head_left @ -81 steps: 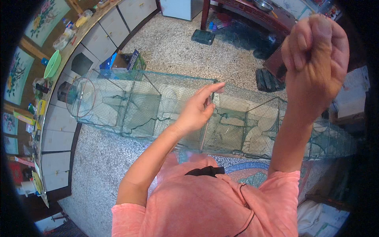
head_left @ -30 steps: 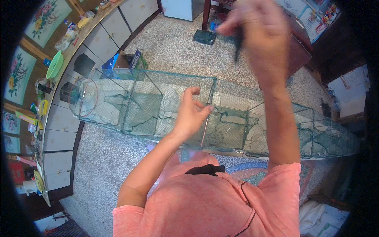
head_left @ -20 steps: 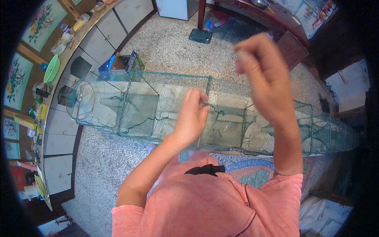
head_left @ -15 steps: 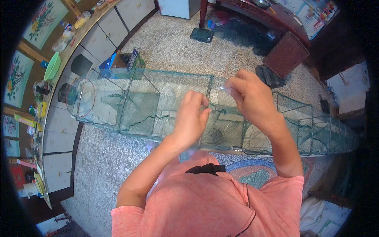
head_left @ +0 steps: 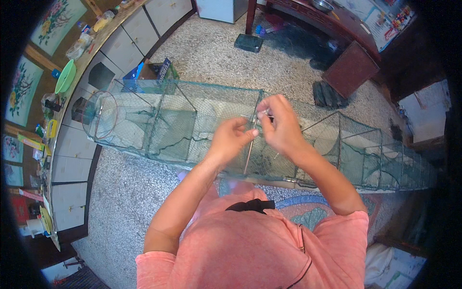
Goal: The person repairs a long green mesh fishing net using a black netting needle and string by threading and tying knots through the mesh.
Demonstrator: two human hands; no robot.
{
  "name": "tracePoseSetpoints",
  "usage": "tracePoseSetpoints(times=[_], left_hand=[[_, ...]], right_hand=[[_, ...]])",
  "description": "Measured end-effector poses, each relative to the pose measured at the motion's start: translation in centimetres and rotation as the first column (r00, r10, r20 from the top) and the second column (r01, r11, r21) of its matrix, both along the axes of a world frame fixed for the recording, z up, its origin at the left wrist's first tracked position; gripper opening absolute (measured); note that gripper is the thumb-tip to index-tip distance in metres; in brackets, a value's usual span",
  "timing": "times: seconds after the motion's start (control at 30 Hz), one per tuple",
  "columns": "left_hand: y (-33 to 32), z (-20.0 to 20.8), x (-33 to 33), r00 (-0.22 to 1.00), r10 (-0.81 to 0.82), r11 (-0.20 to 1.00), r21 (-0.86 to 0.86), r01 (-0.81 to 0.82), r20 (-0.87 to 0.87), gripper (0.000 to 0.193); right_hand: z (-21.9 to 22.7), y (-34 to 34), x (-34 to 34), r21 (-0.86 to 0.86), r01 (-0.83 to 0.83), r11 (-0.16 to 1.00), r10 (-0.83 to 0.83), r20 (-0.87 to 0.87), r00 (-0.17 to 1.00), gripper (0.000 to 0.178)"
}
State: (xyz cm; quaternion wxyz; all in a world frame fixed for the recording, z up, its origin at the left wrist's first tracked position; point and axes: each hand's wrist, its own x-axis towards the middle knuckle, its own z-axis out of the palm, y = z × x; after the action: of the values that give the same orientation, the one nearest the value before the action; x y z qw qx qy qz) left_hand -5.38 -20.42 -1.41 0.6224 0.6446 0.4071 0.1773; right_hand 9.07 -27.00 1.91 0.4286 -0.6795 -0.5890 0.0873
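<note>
A long green mesh fish trap (head_left: 175, 137), stiffened by a row of rectangular wire frames, stretches across in front of me from left to right. At its left end is a round hoop. My left hand (head_left: 232, 138) is closed, thumb and fingers pinching an upright metal rod (head_left: 250, 150) of one frame near the middle of the trap. Just right of it, my right hand (head_left: 280, 121) is pinched together close to the rod's upper part. A thin whitish strand shows at its fingertips, too fine to name.
Cabinets (head_left: 122, 50) with a cluttered counter run along the left, a green basin (head_left: 66, 77) on top. An open carton (head_left: 153, 71) sits behind the trap. Folded dark net bundles (head_left: 328, 94) and a brown board (head_left: 351, 68) lie beyond, near a dark red table (head_left: 332, 21).
My right hand has come down and left, from above the trap to beside the left hand at the rod. The left hand has stayed near the same frame.
</note>
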Motion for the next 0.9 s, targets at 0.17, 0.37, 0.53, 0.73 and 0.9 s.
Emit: tracePoseSetpoints(times=[0.17, 0.37, 0.53, 0.73, 0.9], left_hand=[[0.5, -0.1, -0.2, 0.997, -0.050, 0.994, -0.090, 0.055, 0.066, 0.034], [0.4, -0.5, -0.2, 0.992, -0.021, 1.000, 0.000, 0.021, 0.127, 0.032], [-0.3, -2.6, 1.2, 0.900, -0.029, 0.974, 0.216, -0.073, 0.435, 0.039], [0.1, 0.5, 1.2, 0.942, -0.250, 0.898, 0.418, 0.138, 0.225, 0.061], [-0.5, 1.8, 0.6, 0.948, -0.095, 0.935, 0.353, -0.019, 0.303, 0.029]], right_hand=[[-0.1, 2.1, -1.4, -0.120, -0.021, 0.993, 0.054, 0.281, 0.958, 0.013], [1.2, 4.2, -3.1, -0.171, -0.023, 0.985, 0.120, 0.589, 0.799, 0.008], [4.1, 6.0, -6.2, 0.181, -0.351, 0.919, 0.333, 0.126, 0.935, 0.010], [11.8, 2.8, -2.1, 0.594, -0.231, 0.771, 0.437, -0.229, 0.870, 0.009], [12.7, -0.4, 1.9, 0.397, -0.291, 0.870, 0.190, 0.274, 0.943, 0.009]])
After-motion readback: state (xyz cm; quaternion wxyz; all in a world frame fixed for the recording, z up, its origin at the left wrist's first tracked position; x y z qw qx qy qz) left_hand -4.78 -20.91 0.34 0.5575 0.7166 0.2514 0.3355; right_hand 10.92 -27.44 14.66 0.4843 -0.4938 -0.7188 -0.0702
